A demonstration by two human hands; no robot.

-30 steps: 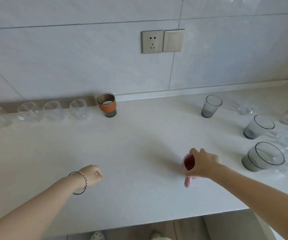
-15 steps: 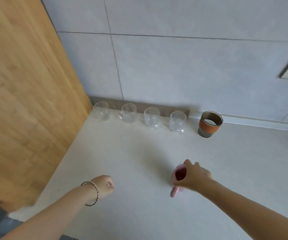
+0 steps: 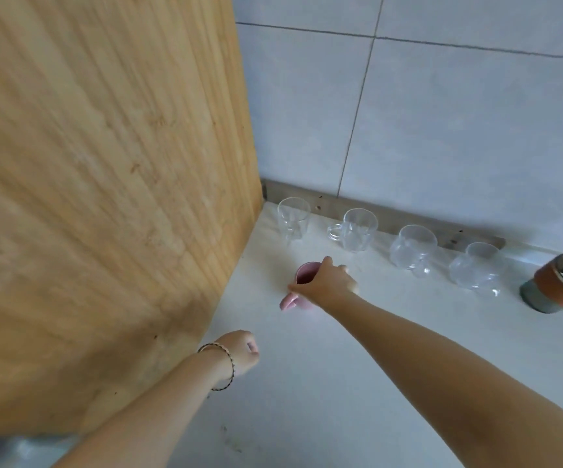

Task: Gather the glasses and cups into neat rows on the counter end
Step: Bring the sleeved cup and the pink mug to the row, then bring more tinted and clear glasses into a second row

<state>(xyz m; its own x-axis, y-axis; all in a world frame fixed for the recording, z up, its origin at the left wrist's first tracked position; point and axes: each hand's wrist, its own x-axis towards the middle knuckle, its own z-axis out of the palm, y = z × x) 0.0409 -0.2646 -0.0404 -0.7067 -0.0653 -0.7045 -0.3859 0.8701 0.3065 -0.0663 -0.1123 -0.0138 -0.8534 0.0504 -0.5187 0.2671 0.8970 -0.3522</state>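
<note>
Where our right hand [image 3: 329, 282] curls: round the pink cup [image 3: 303, 273], near the wooden panel [image 3: 104, 197].
Left hand [image 3: 241, 351]: a fist, empty.
Behind: row of glasses [image 3: 411, 246].

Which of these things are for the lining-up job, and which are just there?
For the job: pink mug in the right hand; four clear glass cups; orange-banded cup; counter.
Just there: wooden panel; tiled wall; bracelet.

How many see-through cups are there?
4, in a row along the wall: first by the wooden panel, second, third, fourth beside the orange cup. Others may be offscreen.
</note>
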